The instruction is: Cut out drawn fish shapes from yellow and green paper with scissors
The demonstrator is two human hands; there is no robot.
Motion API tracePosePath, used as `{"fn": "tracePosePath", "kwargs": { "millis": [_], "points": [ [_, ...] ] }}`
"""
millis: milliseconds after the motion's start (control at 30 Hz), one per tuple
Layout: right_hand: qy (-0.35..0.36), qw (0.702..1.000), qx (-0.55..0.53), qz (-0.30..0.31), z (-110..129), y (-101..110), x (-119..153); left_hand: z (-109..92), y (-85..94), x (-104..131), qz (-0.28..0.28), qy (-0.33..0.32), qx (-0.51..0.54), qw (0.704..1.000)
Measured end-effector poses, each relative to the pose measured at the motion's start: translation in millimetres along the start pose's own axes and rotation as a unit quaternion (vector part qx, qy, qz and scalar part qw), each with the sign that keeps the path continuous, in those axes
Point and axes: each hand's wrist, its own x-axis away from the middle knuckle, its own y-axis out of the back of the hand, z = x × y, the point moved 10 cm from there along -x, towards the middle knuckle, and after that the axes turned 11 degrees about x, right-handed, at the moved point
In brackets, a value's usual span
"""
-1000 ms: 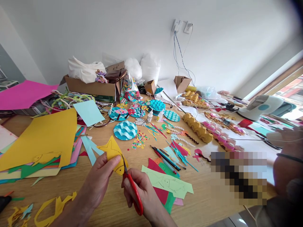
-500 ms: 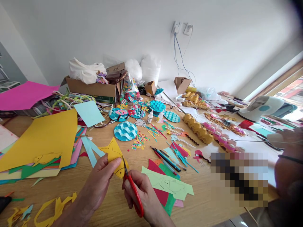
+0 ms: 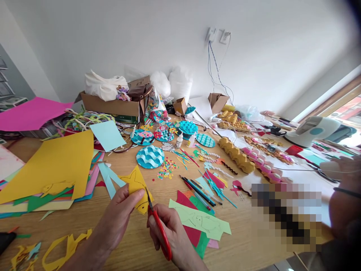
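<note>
My left hand (image 3: 117,214) pinches a piece of yellow paper (image 3: 135,178) with a fish outline drawn on it, its tail pointing up and its head down. Wrapped around red-handled scissors (image 3: 162,235), my right hand (image 3: 170,226) keeps the blades at the paper's right edge beside the drawn line. Under and right of the right hand lies light green paper (image 3: 213,224) with another drawn fish, on top of red and green sheets. A cut-out yellow fish (image 3: 58,187) rests on a large yellow sheet (image 3: 62,158) at left.
Yellow scraps (image 3: 66,250) lie at the lower left. Pencils and pens (image 3: 199,192), glue bottles (image 3: 179,140), confetti (image 3: 167,167) and a blue wavy disc (image 3: 150,156) spread across the table's middle. Egg-carton strips (image 3: 237,154) run to the right. Another person's arm (image 3: 345,199) is at the right edge.
Both hands, the paper and the scissors look nearly the same. The whole view has shifted very slightly.
</note>
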Motion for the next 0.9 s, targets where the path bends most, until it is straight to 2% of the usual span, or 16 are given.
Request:
{"fn": "tracePosePath", "kwargs": {
  "millis": [600, 900],
  "points": [
    [-0.006, 1.0, 0.027, -0.011, -5.0, 3.6, 1.4, -2.1, -0.9, -1.3, 0.013, -0.026, -0.023, 0.999],
    [-0.005, 1.0, 0.028, -0.012, -5.4, 3.5, 1.4, 1.1, -1.4, -3.0, 0.018, -0.011, -0.008, 1.0]
  ]
}}
